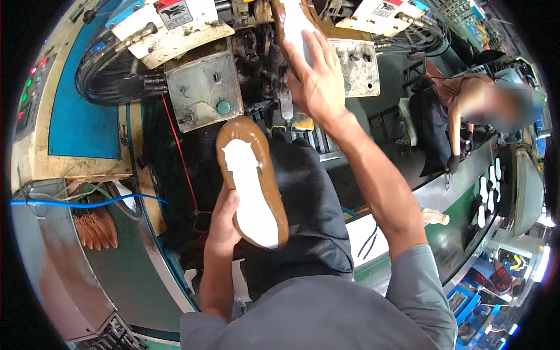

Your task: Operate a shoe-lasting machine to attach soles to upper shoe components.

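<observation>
A brown shoe upper (pixel 274 198), its underside turned up with a white insole showing, is gripped along its left edge by my left hand (pixel 221 219). The thumb lies on its side; the other fingers are hidden beneath. Farther off, at the machine's middle, my right hand (pixel 321 81) grips a second brown shoe upper (pixel 284 29). Its fingers reach across the white bottom of that upper, which stands against dark metal machine parts (pixel 284 102). The thumb is mostly hidden.
A control box (pixel 201 87) with a green button is at left of the machine, another box (pixel 361 67) at right. Black hoses (pixel 102 73) hang leftward. Brown uppers (pixel 96 227) lie on the left conveyor. A co-worker (pixel 472 105) sits at right beside a green belt holding white soles (pixel 483 189).
</observation>
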Demonstrator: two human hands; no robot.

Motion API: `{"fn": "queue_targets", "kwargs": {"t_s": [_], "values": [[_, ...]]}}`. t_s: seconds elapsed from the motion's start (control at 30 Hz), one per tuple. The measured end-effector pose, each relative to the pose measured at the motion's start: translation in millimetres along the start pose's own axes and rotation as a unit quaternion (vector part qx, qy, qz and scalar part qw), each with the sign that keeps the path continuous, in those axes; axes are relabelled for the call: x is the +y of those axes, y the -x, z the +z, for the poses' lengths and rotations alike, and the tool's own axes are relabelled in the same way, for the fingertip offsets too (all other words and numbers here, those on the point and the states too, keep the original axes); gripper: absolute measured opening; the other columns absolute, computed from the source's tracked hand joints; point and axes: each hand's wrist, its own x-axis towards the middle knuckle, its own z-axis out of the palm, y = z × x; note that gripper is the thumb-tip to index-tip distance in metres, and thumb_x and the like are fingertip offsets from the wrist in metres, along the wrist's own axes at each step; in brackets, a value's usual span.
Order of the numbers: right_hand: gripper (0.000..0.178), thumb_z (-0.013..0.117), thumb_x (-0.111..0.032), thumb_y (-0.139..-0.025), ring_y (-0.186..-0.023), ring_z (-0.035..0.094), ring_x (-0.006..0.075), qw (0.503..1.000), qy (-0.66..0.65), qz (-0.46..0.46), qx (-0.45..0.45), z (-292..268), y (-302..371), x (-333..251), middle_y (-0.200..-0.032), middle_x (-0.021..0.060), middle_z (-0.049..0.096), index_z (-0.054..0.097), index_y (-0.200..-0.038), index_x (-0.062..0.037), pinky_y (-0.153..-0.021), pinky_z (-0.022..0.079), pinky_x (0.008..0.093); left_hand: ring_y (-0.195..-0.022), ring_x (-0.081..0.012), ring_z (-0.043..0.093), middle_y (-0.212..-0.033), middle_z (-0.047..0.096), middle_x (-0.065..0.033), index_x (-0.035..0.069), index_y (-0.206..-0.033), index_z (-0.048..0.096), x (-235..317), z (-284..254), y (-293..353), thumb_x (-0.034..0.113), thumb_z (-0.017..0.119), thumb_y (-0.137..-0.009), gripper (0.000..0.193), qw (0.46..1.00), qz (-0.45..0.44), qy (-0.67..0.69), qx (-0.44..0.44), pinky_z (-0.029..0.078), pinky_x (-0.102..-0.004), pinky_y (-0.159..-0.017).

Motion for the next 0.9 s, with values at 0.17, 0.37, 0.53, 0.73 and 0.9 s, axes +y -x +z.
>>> {"fn": "queue_targets", "kwargs": {"t_s": [0.17,0.37,0.53,0.73,0.9], "values": [[0.064,0.071,-0.017,-0.088,-0.145,0.048,0.0482,0.999,0.002,-0.031,0.024,19,-54,20,-0.151,0.0319,0.053,0.059,-0.149,-0.0058,-0.126,0.036,0.0554,-0.144,-0.0259,0.054,-0.158,0.052,-0.0131,0.004,-0.169,0.030,3,15,-28,0.038,0.064,-0.108,0.078,0.996,-0.083,-0.009,0.033,0.047,-0.0449,-0.119],[0.059,0.063,-0.013,-0.091,-0.140,0.052,0.0470,0.997,0.021,-0.055,0.044,51,-104,47,-0.141,0.0327,0.060,0.057,-0.149,0.0003,-0.125,0.036,0.0519,-0.134,-0.0426,0.065,-0.154,0.055,-0.0275,-0.001,-0.167,0.027,-14,6,-56,0.055,0.060,-0.106,0.089,0.991,-0.127,-0.037,0.035,0.055,-0.0624,-0.113],[0.050,0.059,-0.015,-0.096,-0.139,0.053,0.0441,0.995,0.039,-0.062,0.068,50,-111,52,-0.139,0.0300,0.063,0.061,-0.144,0.0010,-0.123,0.038,0.0493,-0.134,-0.0413,0.065,-0.153,0.055,-0.0260,-0.001,-0.166,0.029,-17,10,-74,0.055,0.061,-0.106,0.088,0.989,-0.133,-0.056,0.021,0.056,-0.0622,-0.112],[0.046,0.054,-0.013,-0.098,-0.140,0.054,0.0413,0.985,0.067,-0.074,0.138,50,-124,53,-0.142,0.0286,0.064,0.063,-0.140,0.0023,-0.124,0.037,0.0481,-0.139,-0.0280,0.059,-0.153,0.056,-0.0172,0.001,-0.169,0.029,-6,53,-83,0.048,0.065,-0.107,0.086,0.973,-0.077,-0.205,0.069,0.049,-0.0453,-0.117],[0.046,0.056,-0.014,-0.097,-0.142,0.052,0.0414,0.984,0.096,-0.088,0.121,43,-136,63,-0.147,0.0284,0.061,0.062,-0.140,0.0024,-0.124,0.036,0.0483,-0.145,-0.0228,0.052,-0.161,0.051,-0.0157,0.004,-0.171,0.029,-19,57,-82,0.026,0.059,-0.114,0.068,0.964,-0.013,-0.259,0.054,0.041,-0.0392,-0.123]]}}
